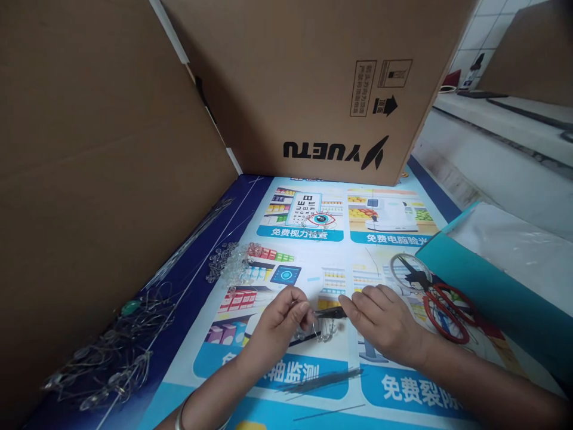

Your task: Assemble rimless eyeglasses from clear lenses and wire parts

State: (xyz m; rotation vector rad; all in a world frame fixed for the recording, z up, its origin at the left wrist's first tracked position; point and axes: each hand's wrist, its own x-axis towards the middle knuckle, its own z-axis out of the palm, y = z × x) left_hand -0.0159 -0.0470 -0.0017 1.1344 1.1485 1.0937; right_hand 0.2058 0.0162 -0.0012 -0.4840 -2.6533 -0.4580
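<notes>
At the middle of the table my left hand [289, 313] is closed in a pinch on a small piece of beaded wire [326, 333], whose clear beads hang just below the fingers. My right hand [387, 319] is wrapped round a dark pair of pliers [332, 312]. Its jaws point left and meet the wire close to my left fingertips; exactly what they grip is too small to tell. Beyond my left hand lies a loose heap of clear beads [230, 266]. A bundle of short dark wires [320, 382] rests on the table in front of me.
Red-handled scissors [441, 304] lie at right, across a roll of clear material [405, 272], beside a teal box [492, 286]. Wire pieces with beads [120, 352] are tangled at left. Cardboard panels [313, 89] stand along the left and back. Long wires [192, 239] lie against the left panel.
</notes>
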